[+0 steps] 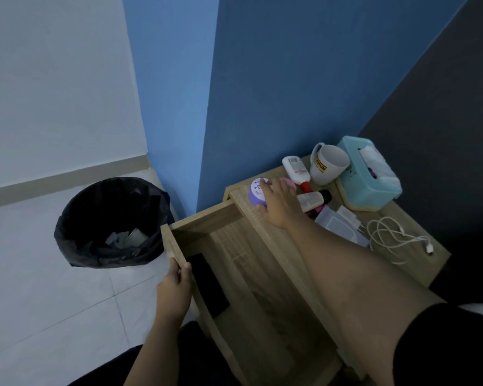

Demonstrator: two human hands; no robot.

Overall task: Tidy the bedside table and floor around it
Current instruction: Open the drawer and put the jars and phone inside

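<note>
Right hand (pixel 279 201): it is reaching across to the left front corner of the surface (pixel 410 218), its fingers (pixel 271 188) curling over the purple jar (pixel 258 192) while the thumb is pressing the jar's near side; it looks to be gripping the jar.
Left hand (pixel 176 288): it is pinching the top edge of the drawer front (pixel 173 246), thumb inside and the fingers outside, holding the drawer (pixel 234 246) pulled out.
Purple jar: it is standing upright, lid up, on the surface edge directly over the back of the open drawer; squat and round, so it is offering no long axis to line up with.
Deciding relation: the drawer opening is lying just below and nearer the person than the jar, so the right hand, already on it, is probably facing only a short lift and lowering.
In the drawer: a flat black item (pixel 207 282) is lying by the front, near the left hand.
Other clutter: a white tube (pixel 296 169), a mug (pixel 328 165), a tissue box (pixel 371 185) and a white cable (pixel 393 235) are sitting farther right.
Floor: a bin (pixel 109 224) lined with a black bag is standing left of the drawer.
</note>
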